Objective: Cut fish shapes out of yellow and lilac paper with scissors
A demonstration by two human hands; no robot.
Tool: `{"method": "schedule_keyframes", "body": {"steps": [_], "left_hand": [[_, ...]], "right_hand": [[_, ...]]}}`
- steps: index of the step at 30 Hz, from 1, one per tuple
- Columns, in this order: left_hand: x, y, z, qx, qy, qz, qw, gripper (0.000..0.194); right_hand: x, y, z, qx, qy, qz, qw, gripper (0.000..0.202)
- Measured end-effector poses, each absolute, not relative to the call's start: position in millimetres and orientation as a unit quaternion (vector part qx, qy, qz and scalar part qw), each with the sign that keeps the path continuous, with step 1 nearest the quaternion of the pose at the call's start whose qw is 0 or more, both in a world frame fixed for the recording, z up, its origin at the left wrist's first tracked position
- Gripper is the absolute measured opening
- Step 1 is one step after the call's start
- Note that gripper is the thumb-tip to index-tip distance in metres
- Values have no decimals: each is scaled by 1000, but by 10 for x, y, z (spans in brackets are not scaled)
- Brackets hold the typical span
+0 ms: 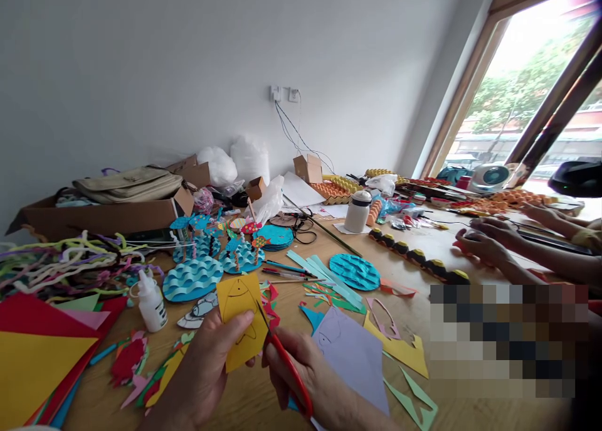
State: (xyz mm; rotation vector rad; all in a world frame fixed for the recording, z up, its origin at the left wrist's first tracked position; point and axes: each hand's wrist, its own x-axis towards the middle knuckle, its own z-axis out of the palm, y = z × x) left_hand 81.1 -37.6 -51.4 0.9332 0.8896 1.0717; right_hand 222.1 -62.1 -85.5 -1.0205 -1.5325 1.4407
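A yellow paper (241, 349) with a fish outline drawn on it is upright in my left hand (214, 356), the thumb pressed on its front. My right hand (301, 359) is closed on red-handled scissors (291, 374), whose blades meet the paper's right edge near the drawn fish. Beside my right hand lies a purple sheet (352, 349) with another fish outline. Behind the yellow paper are a blue wavy disc (192, 278) and some pens (289, 271). A white glue bottle (151, 305) stands to the left of my left hand.
Coloured sheets (42, 356) lie at the left, below pipe cleaners (70, 265). Paper offcuts (414, 399) are scattered at the right. Farther back are a white jar (358, 214), a cardboard box (103, 221) and a black-and-yellow strip (416, 256). Another person's hands (484, 243) are at the right.
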Motion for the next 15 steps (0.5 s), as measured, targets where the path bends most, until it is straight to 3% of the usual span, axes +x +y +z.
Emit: {"method": "schedule_keyframes", "body": {"steps": [15], "left_hand": [[797, -370, -528, 433, 383, 467, 669, 13]], "right_hand": [[2226, -639, -809, -401, -609, 567, 383, 52]]}}
